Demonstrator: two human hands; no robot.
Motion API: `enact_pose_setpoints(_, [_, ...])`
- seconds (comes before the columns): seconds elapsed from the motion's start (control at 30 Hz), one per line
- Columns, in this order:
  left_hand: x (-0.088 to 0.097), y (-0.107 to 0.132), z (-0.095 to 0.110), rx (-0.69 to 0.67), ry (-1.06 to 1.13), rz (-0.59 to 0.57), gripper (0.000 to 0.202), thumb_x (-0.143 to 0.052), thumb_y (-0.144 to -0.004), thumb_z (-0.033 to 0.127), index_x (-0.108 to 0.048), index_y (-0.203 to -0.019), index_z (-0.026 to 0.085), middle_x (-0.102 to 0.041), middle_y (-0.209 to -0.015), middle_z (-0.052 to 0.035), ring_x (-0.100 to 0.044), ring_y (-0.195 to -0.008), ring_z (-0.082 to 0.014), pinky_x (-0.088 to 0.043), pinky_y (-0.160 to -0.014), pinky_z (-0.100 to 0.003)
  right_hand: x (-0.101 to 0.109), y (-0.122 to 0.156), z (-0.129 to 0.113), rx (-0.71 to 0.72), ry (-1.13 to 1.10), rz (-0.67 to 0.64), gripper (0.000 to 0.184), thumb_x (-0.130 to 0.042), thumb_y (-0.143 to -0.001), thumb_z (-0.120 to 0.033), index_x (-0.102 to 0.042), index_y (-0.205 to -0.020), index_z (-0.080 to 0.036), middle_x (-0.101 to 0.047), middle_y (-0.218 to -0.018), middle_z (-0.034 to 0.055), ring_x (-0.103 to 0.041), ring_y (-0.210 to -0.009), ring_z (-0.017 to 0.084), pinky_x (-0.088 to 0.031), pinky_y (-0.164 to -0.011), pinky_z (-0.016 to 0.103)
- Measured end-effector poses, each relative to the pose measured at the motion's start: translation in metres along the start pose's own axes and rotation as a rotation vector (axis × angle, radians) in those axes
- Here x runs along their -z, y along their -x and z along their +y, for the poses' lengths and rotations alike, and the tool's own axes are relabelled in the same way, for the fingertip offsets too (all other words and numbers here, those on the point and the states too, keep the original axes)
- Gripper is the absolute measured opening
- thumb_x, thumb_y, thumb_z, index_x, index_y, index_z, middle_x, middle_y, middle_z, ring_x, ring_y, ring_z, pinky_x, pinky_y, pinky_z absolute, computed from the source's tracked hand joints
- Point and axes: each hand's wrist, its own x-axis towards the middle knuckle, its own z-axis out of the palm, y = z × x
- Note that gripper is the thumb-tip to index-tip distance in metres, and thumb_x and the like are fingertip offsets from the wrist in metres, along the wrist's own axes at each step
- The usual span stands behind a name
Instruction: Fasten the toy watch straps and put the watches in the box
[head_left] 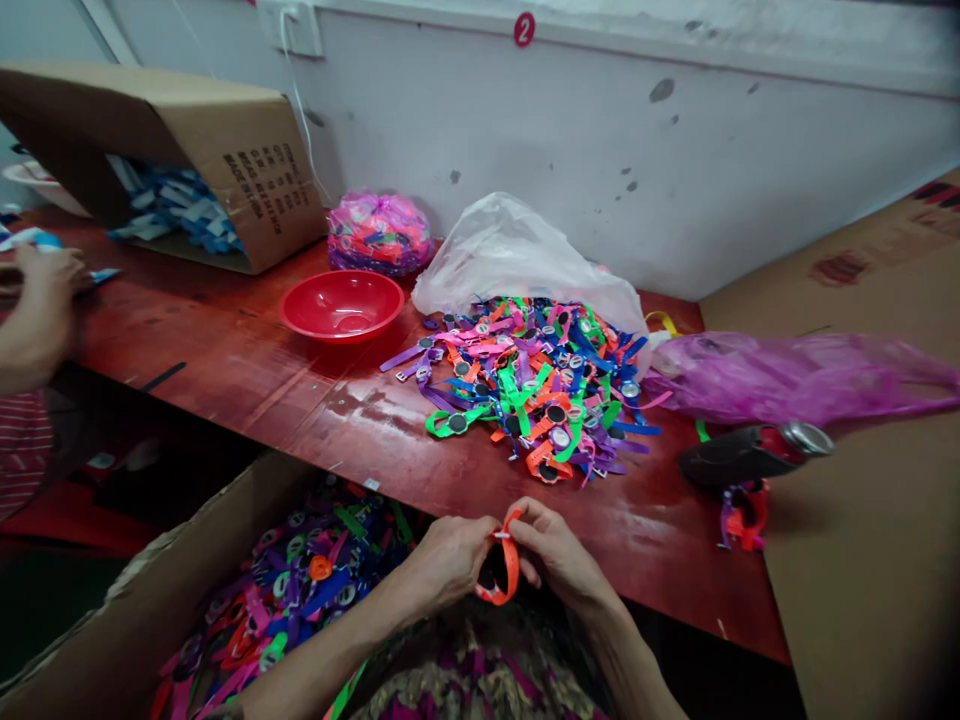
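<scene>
Close to my body, just below the table's front edge, an orange wristwatch (510,575) is bent into a loop between my two hands. The fingers of my left hand (461,555) pinch it beside the white buckle. My right hand (551,540) grips the strap near the same buckle, at the top of the loop. On the table ahead lies a loose heap of colourful watches (536,390), spilling from a clear plastic bag (517,240). An open carton (112,590) full of similar watches stands below at the left.
A red bowl (341,305) and a pink bag of watches (381,232) sit behind. At the right are a purple bag (795,375), a dark bottle (742,455) lying on its side and a cardboard sheet (870,500). A co-worker's hand (45,280) works at the left beside a cardboard box (247,180).
</scene>
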Motion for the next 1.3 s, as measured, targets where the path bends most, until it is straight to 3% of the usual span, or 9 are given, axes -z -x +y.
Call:
enact_pose_setpoints(0.13, [0.009, 0.008, -0.007, 0.066, 0.126, 0.036, 0.033, -0.038, -0.085, 0.036, -0.060, -0.105, 0.021, -0.065, -0.086, -0.0034, -0.057, -0.076, -0.0137, -0.038, -0.069, -0.019, 0.001, 0.000, -0.002, 0.056, 0.016, 0.131, 0.033, -0.068, -0.068, -0.041, -0.050, -0.078, -0.015, -0.056, -0.057, -0.0022, -0.052, -0.046, 0.008, -0.034, -0.037, 0.014])
enact_pose_setpoints(0.27, [0.015, 0.017, -0.016, 0.159, 0.365, 0.035, 0.037, -0.038, -0.085, 0.040, -0.064, -0.092, 0.015, -0.063, -0.088, -0.0042, -0.054, -0.081, -0.0135, -0.038, -0.075, -0.019, -0.004, -0.008, 0.003, 0.190, -0.372, 0.288, 0.036, -0.075, -0.060, -0.036, -0.049, -0.078, -0.019, -0.056, -0.070, -0.0034, -0.052, -0.053, 0.007, -0.039, -0.043, 0.016])
enact_pose_setpoints(0.37, [0.027, 0.030, -0.025, 0.247, 0.433, -0.019, 0.037, -0.040, -0.083, 0.043, -0.063, -0.088, 0.014, -0.061, -0.076, -0.0021, -0.048, -0.066, -0.0105, -0.036, -0.063, -0.018, -0.011, -0.022, 0.011, 0.180, -0.347, 0.241, 0.033, -0.072, -0.064, -0.038, -0.049, -0.076, -0.019, -0.054, -0.066, -0.0041, -0.048, -0.047, 0.006, -0.036, -0.040, 0.016])
enact_pose_setpoints(0.5, [0.061, 0.060, -0.043, 0.368, 0.225, -0.058, 0.040, -0.037, -0.083, 0.048, -0.061, -0.077, 0.016, -0.056, -0.069, -0.0003, -0.044, -0.061, -0.0098, -0.031, -0.058, -0.018, -0.023, -0.057, 0.009, 0.211, 0.229, 0.196, 0.030, -0.055, -0.077, -0.042, -0.057, -0.091, -0.016, -0.057, -0.068, 0.0000, -0.045, -0.044, 0.008, -0.034, -0.039, 0.019])
enact_pose_setpoints(0.7, [0.092, 0.096, -0.063, 0.536, -0.382, 0.031, 0.040, -0.042, -0.079, 0.052, -0.064, -0.067, 0.021, -0.059, -0.067, -0.0034, -0.052, -0.064, -0.0155, -0.027, -0.058, -0.022, -0.048, -0.119, -0.025, 0.559, 1.314, 0.310, 0.027, -0.037, -0.089, -0.021, -0.056, -0.108, -0.022, -0.056, -0.109, 0.0050, -0.055, -0.092, 0.016, -0.042, -0.073, 0.025])
enact_pose_setpoints(0.9, [0.049, 0.049, -0.050, 0.365, -0.051, 0.134, 0.038, -0.037, -0.083, 0.044, -0.065, -0.093, 0.021, -0.064, -0.076, -0.0048, -0.059, -0.071, -0.0160, -0.038, -0.065, -0.023, -0.043, -0.141, -0.036, 0.344, 1.833, 0.446, 0.027, -0.034, -0.089, -0.014, -0.056, -0.102, -0.019, -0.056, -0.100, 0.0093, -0.053, -0.083, 0.019, -0.036, -0.060, 0.027])
enact_pose_setpoints(1.03, [0.027, -0.003, -0.050, 0.521, 0.488, 0.334, 0.056, -0.038, -0.081, 0.045, -0.041, -0.125, 0.010, -0.061, -0.091, -0.0101, -0.054, -0.050, -0.0096, -0.041, -0.048, -0.022, -0.034, -0.134, -0.027, 0.423, 1.910, 0.388, 0.026, -0.033, -0.089, -0.014, -0.057, -0.099, -0.019, -0.057, -0.094, 0.0088, -0.050, -0.085, 0.022, -0.035, -0.067, 0.032])
enact_pose_setpoints(1.2, [0.032, -0.040, -0.053, 0.545, 0.743, 0.555, 0.042, -0.042, -0.078, 0.046, -0.048, -0.104, 0.014, -0.058, -0.085, -0.0056, -0.054, -0.049, -0.0064, -0.044, -0.046, -0.018, -0.036, -0.115, -0.013, 0.597, 1.950, 0.347, 0.022, -0.037, -0.087, -0.012, -0.059, -0.084, -0.016, -0.058, -0.083, 0.0075, -0.047, -0.083, 0.022, -0.032, -0.074, 0.036])
enact_pose_setpoints(1.3, [0.037, -0.046, -0.053, 0.534, 0.782, 0.564, 0.035, -0.048, -0.074, 0.045, -0.052, -0.090, 0.015, -0.056, -0.071, -0.0012, -0.055, -0.050, -0.0082, -0.044, -0.045, -0.019, -0.043, -0.099, -0.002, 0.774, 1.933, 0.340, 0.019, -0.042, -0.085, -0.013, -0.057, -0.074, -0.016, -0.056, -0.074, 0.0059, -0.048, -0.074, 0.020, -0.032, -0.069, 0.034])
